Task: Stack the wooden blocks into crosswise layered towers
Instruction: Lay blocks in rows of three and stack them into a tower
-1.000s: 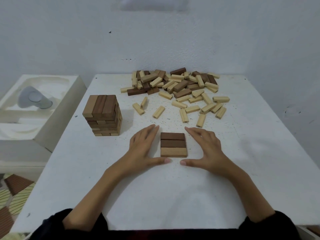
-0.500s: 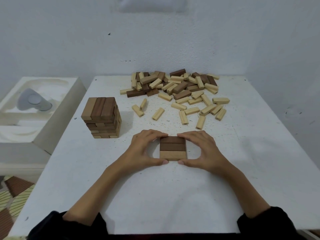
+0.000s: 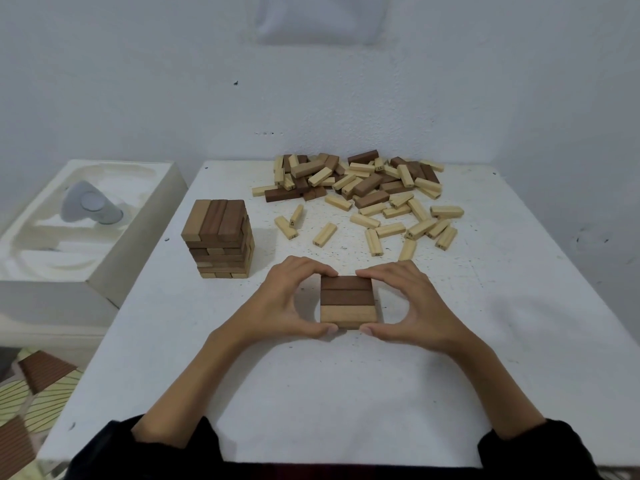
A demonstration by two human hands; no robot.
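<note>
A flat layer of three blocks (image 3: pixel 347 301), two dark and one light, lies on the white table (image 3: pixel 346 393) in front of me. My left hand (image 3: pixel 287 303) curls round its left side, fingers at the far edge and thumb at the near edge. My right hand (image 3: pixel 412 306) mirrors this on the right side. A finished tower (image 3: pixel 218 239) of several crosswise layers stands to the left. A loose pile of light and dark blocks (image 3: pixel 360 192) is spread over the far part of the table.
A white moulded foam tray (image 3: pixel 69 237) with a grey object (image 3: pixel 90 205) sits left of the table. White walls close the back and right. Patterned floor (image 3: pixel 31 386) shows at the lower left.
Both hands went from lying flat beside the three-block layer to curling round it, fingers and thumbs closing on its far and near edges. The layer looks squared up.
</note>
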